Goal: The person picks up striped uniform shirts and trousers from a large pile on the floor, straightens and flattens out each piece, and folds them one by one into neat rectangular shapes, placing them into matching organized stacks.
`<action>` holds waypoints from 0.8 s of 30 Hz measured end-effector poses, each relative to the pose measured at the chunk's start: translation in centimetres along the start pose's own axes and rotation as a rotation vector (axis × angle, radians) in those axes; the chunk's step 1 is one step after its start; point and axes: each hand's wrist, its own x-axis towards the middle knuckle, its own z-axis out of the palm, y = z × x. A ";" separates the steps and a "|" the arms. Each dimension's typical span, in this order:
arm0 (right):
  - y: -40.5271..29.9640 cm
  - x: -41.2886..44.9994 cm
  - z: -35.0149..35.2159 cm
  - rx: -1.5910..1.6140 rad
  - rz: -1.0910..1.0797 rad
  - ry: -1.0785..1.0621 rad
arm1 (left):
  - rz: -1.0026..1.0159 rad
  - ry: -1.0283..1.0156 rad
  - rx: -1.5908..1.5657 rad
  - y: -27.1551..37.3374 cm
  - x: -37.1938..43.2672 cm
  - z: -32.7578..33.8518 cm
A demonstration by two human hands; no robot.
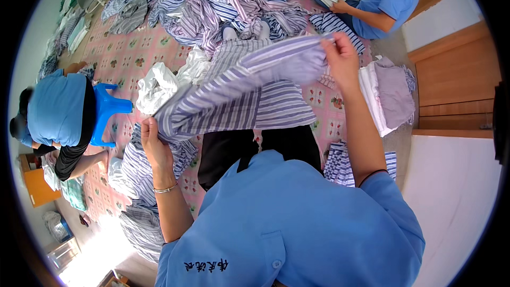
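A purple, grey and white striped garment [247,83] is stretched between my two hands above my lap. My left hand [156,143] pinches its lower left end, with the thumb up. At the upper right, my right hand [340,57] grips the other end of the cloth. The middle of the garment hangs over my legs and looks partly blurred. Under it, more striped cloth [235,54] lies over my outstretched legs; I cannot tell whether it is the same piece.
A large heap of striped clothes [223,4] lies ahead on the patterned mat [123,54]. White cloth [157,87] and striped piles [139,163] lie at left, folded cloth [392,91] at right. One person [59,107] bends beside a blue stool [107,107]; another [382,8] holds white cloth.
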 end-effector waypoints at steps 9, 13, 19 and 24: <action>8.6 -15.0 -2.3 -0.006 0.359 -0.342 | -0.062 0.107 0.097 -4.4 -2.8 -4.9; 9.2 -16.8 -4.4 -0.334 0.182 -0.399 | -0.085 0.110 0.097 -4.7 -3.2 -5.5; 6.2 -15.4 -2.9 -0.589 -0.130 -0.457 | -0.008 0.061 0.267 -5.3 -1.4 -6.9; 8.5 -13.3 -3.1 -0.720 -0.403 -0.603 | 0.330 0.049 0.682 -1.3 3.2 -2.0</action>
